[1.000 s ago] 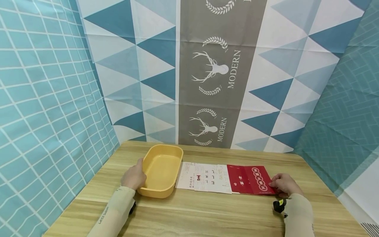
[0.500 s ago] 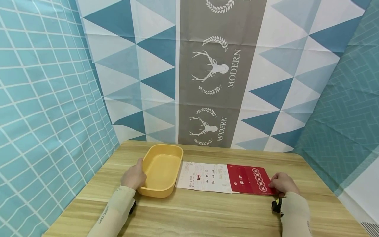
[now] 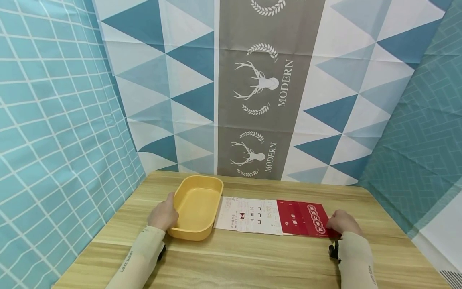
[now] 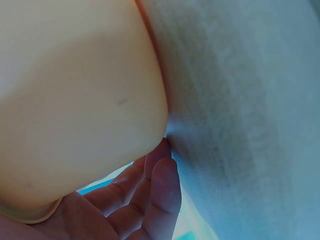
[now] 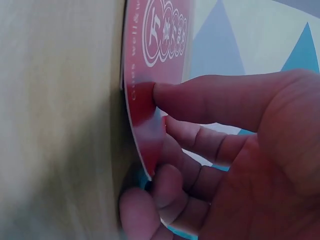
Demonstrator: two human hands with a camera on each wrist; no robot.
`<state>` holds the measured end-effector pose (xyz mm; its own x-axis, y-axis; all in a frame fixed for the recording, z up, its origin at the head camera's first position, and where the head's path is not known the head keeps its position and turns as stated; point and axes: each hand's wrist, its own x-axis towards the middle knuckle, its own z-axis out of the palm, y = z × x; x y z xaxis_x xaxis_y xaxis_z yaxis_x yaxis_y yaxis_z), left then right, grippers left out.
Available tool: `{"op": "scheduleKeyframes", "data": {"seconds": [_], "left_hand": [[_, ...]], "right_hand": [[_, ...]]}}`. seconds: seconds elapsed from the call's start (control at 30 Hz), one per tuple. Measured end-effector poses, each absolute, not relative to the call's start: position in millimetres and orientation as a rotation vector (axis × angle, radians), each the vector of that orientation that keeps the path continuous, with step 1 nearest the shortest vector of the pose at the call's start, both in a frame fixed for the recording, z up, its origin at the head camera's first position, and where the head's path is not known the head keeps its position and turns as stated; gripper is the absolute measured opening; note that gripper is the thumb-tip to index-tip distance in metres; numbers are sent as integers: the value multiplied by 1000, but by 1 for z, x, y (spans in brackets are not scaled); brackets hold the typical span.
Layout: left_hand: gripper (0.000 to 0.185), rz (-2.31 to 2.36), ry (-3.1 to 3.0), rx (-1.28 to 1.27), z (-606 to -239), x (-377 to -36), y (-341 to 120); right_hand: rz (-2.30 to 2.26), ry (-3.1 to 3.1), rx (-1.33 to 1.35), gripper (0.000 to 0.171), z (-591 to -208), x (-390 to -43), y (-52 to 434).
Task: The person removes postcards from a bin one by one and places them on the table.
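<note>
Yellow tray, plain and unpatterned. Leaflet: white half with red and dark print, red half with white lettering and linked white circles. Tabletop: light wood grain in pale brown streaks. Rear backdrop: blue, grey-blue and white triangles flanking a grey band with white deer heads and wreaths. Left curtain: teal with a white grid. Sleeves: pale beige.

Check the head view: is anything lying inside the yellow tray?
No, the yellow tray shows only its bare bottom, while the left hand holds its rim.
</note>
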<state>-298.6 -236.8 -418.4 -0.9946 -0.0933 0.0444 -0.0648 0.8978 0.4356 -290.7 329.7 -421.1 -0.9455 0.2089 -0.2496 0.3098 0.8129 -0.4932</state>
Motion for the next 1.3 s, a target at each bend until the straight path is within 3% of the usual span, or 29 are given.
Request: {"op": "scheduleKeyframes", "data": {"seconds": [0.33,1.3], "left_hand": [[67,-685,-3004,127,-417,-298,-236],[63,-709,-3003,122,-419,-301,-245]], "right_hand": [[-841,2827,389,7,-425,-291,328],[-1017,2815,351,9,-430,-289,334]]}}
